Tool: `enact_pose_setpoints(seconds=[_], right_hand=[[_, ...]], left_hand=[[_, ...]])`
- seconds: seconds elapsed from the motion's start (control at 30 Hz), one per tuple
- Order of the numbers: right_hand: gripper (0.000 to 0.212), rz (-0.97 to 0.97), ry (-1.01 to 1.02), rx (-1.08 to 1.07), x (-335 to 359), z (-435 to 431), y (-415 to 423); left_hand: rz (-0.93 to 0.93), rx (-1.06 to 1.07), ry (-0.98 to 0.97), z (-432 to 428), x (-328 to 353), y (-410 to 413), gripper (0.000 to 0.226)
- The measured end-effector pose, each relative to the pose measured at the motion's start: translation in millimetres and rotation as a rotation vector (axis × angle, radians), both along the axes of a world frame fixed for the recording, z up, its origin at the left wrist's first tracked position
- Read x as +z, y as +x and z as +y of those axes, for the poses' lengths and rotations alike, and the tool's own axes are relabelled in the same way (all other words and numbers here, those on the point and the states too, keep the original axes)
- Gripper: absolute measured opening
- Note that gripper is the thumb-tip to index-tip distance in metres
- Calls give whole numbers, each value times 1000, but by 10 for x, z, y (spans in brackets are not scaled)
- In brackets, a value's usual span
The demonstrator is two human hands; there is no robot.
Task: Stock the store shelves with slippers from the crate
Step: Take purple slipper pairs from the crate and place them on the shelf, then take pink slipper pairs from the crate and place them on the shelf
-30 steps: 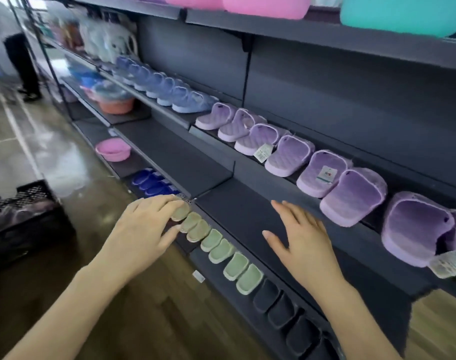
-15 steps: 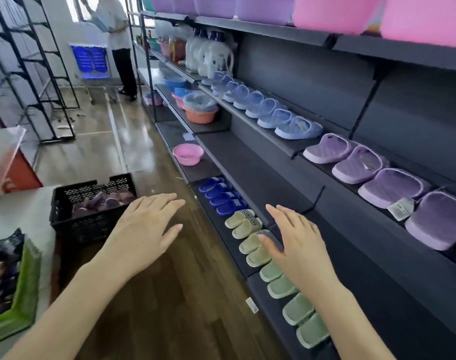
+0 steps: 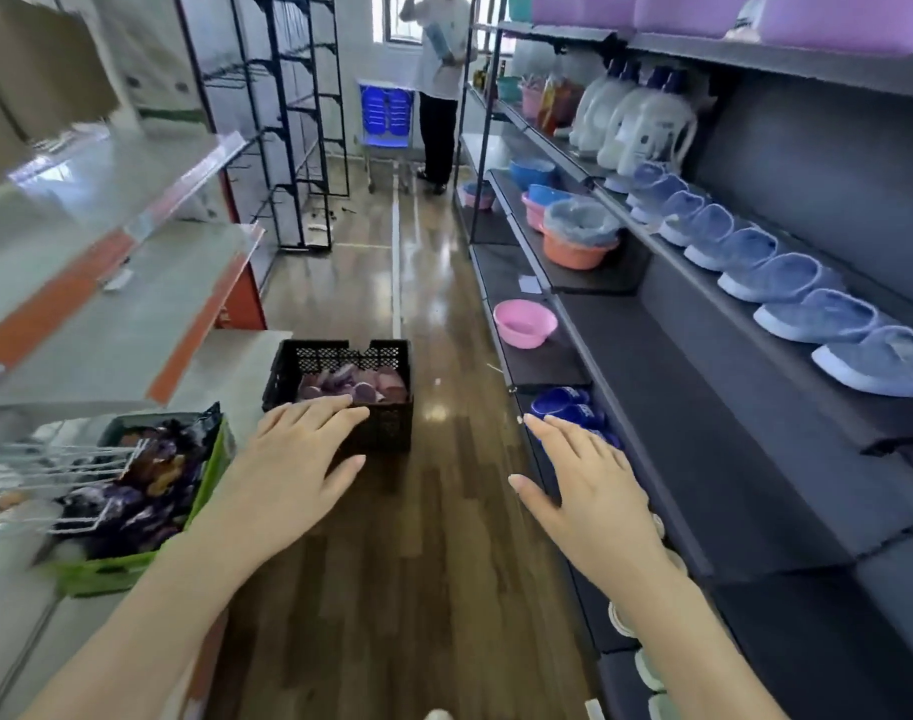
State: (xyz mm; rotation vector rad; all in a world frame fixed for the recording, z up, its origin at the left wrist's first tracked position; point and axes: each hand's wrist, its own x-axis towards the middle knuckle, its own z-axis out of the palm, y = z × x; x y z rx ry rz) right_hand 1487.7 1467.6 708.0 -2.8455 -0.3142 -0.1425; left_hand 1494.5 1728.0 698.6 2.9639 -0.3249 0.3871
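Find slippers [image 3: 361, 384] heaped inside crate [image 3: 387, 433], set on floor left of shelves [image 3: 704, 407], probably for short carries. Note left hand [image 3: 288, 470] at crate's near rim, flat, empty, apparently poised to pick. Note right hand [image 3: 584, 491] right of crate, likewise released.

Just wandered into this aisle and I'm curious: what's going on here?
A person is stocking slippers. Their left hand and right hand are both open and empty, stretched toward the black crate of purple slippers on the floor. Light blue slippers already line the shelving on the right.
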Motion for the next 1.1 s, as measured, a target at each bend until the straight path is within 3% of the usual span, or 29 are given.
enact_pose_setpoints(seconds=[0.43,0.57,0.97,1.1], right_hand=[[58,21,48,229,-81,389,1950],[58,33,43,303,-188,624,2367],[55,34,49,303,-354,1714,3747],[54,7,54,286,-317,2159,4199]], left_hand=[[22,241,-19,278,-64,1277,36],[102,316,-34,477,-141,1527,45],[169,315,-110,1549,-242,2925,46],[78,266,-92,2034,-251,3477,40]])
